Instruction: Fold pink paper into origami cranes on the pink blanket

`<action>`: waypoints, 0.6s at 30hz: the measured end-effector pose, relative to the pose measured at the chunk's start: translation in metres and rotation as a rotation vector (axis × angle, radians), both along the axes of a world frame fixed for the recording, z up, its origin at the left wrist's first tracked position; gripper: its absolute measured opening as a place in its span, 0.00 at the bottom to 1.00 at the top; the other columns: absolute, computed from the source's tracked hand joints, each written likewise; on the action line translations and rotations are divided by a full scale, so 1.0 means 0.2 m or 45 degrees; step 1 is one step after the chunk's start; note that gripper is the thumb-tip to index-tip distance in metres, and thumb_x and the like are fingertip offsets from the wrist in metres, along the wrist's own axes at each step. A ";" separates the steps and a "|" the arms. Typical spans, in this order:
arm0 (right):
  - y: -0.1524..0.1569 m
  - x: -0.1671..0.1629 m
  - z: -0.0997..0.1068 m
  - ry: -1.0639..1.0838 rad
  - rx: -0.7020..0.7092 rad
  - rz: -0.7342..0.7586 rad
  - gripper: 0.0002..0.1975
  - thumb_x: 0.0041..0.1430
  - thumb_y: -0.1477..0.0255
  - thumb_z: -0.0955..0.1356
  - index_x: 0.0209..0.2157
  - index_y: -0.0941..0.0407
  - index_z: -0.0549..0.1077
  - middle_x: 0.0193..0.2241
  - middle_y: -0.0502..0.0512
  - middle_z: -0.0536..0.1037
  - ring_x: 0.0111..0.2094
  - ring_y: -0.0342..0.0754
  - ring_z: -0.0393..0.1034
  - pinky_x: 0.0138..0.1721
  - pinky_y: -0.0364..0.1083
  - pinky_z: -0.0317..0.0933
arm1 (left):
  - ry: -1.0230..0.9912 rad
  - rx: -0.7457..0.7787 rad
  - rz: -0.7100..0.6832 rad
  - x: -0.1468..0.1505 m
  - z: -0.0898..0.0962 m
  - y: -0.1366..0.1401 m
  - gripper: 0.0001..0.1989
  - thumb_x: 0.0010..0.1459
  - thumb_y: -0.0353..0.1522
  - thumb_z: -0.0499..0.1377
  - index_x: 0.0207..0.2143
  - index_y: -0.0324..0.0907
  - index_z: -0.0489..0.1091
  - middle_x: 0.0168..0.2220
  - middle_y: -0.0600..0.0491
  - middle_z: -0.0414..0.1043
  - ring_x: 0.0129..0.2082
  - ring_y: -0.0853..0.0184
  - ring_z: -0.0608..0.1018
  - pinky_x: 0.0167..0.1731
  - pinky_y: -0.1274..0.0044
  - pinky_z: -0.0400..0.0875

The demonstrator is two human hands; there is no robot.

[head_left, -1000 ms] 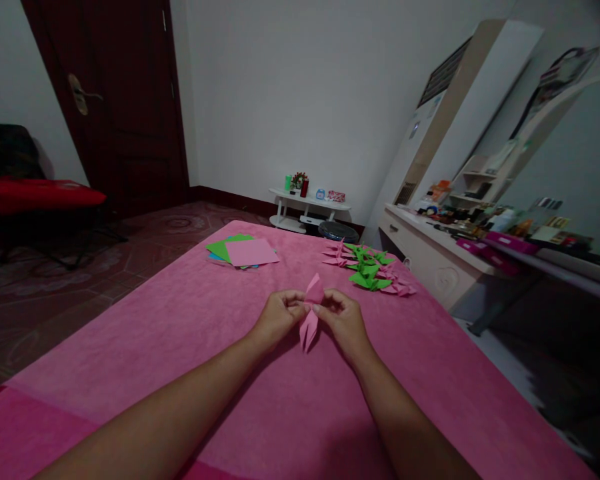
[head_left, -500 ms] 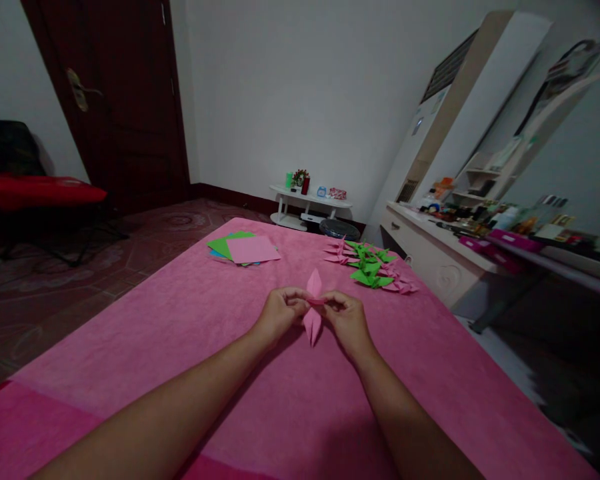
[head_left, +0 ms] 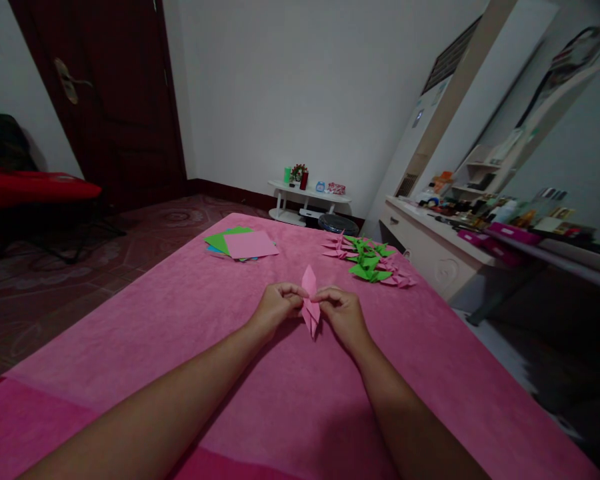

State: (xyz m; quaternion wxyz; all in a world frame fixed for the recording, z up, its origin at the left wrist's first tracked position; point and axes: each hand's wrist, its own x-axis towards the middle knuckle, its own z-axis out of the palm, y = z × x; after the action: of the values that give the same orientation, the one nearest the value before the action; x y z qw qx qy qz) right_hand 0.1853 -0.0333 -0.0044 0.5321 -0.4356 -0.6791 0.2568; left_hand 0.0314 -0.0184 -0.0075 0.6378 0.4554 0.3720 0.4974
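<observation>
Left hand (head_left: 276, 308) and right hand (head_left: 344, 313) I watch remotely at frame centre, both pinching folded pink paper (head_left: 311, 319), origami cranes (head_left: 370, 269) centre right, paper sheets (head_left: 253, 245) centre left

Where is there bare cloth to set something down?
Bare pink cloth lies between the paper stack and left hand, and right of the right hand, nearer than the folded pieces. Crowded: the far right corner, under those pieces, and mid-cloth, where both hands hold pink paper.

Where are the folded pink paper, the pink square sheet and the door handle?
Folded pink paper (head_left: 310, 309), head view: its lower half.
Pink square sheet (head_left: 251, 245), head view: middle of its face.
Door handle (head_left: 66, 81), head view: its backplate.
</observation>
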 end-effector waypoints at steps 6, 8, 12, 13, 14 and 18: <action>-0.02 -0.02 -0.01 -0.143 0.184 -0.019 0.15 0.49 0.84 0.62 0.25 0.55 0.78 0.28 0.53 0.74 0.33 0.45 0.69 0.35 0.43 0.62 | -0.018 -0.030 -0.009 -0.01 -0.01 0.00 0.08 0.39 0.27 0.59 0.26 0.33 0.71 0.20 0.54 0.67 0.18 0.75 0.69 0.22 0.81 0.64; -0.02 -0.03 0.00 -0.182 0.215 -0.021 0.16 0.48 0.85 0.62 0.25 0.54 0.78 0.28 0.52 0.73 0.32 0.45 0.69 0.34 0.43 0.62 | -0.023 -0.011 -0.029 -0.01 -0.02 0.00 0.08 0.41 0.30 0.61 0.26 0.33 0.72 0.21 0.53 0.68 0.19 0.75 0.69 0.22 0.82 0.63; -0.03 -0.03 0.00 -0.254 0.265 -0.015 0.17 0.50 0.86 0.62 0.27 0.54 0.78 0.27 0.52 0.72 0.32 0.45 0.68 0.34 0.43 0.61 | 0.000 0.032 -0.071 -0.01 -0.03 0.00 0.10 0.41 0.32 0.64 0.25 0.32 0.72 0.20 0.54 0.66 0.17 0.78 0.64 0.18 0.84 0.55; -0.03 -0.03 0.00 -0.269 0.272 -0.014 0.17 0.50 0.86 0.62 0.27 0.54 0.78 0.27 0.52 0.72 0.32 0.45 0.68 0.34 0.43 0.61 | 0.000 0.027 -0.082 -0.01 -0.03 0.01 0.10 0.40 0.32 0.64 0.25 0.32 0.72 0.19 0.55 0.66 0.16 0.78 0.64 0.18 0.83 0.54; -0.04 -0.03 0.00 -0.281 0.275 -0.015 0.17 0.50 0.86 0.62 0.28 0.53 0.78 0.27 0.52 0.72 0.32 0.45 0.68 0.34 0.43 0.61 | -0.003 0.019 -0.092 -0.01 -0.04 0.01 0.11 0.39 0.32 0.65 0.25 0.33 0.72 0.19 0.55 0.66 0.16 0.78 0.64 0.18 0.83 0.54; -0.04 -0.03 0.00 -0.303 0.252 -0.023 0.17 0.51 0.85 0.61 0.28 0.54 0.78 0.28 0.53 0.73 0.33 0.45 0.68 0.36 0.43 0.62 | -0.010 -0.009 -0.102 -0.01 -0.04 0.01 0.11 0.37 0.31 0.65 0.25 0.33 0.73 0.20 0.53 0.69 0.17 0.76 0.66 0.19 0.81 0.57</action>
State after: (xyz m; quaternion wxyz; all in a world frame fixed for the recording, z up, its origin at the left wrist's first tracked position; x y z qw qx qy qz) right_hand 0.1797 -0.0410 -0.0042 0.4904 -0.4145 -0.7554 0.1305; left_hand 0.0299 -0.0161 -0.0148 0.6603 0.4655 0.3528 0.4720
